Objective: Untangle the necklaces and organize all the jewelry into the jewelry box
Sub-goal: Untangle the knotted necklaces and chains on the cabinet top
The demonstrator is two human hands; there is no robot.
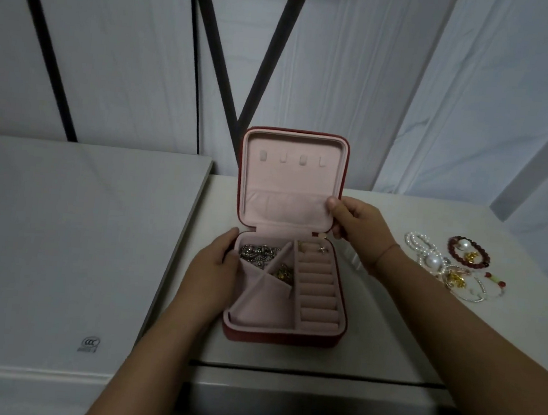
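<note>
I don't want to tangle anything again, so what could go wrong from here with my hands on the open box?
1. Your right hand grips the pink-lined lid of the red jewelry box. Shutting it now would leave the pearl strands and red bead bracelet out on the white table.
2. The heaped silver chains beside your left hand, which holds the box's edge, may knot again if the box tilts.
</note>
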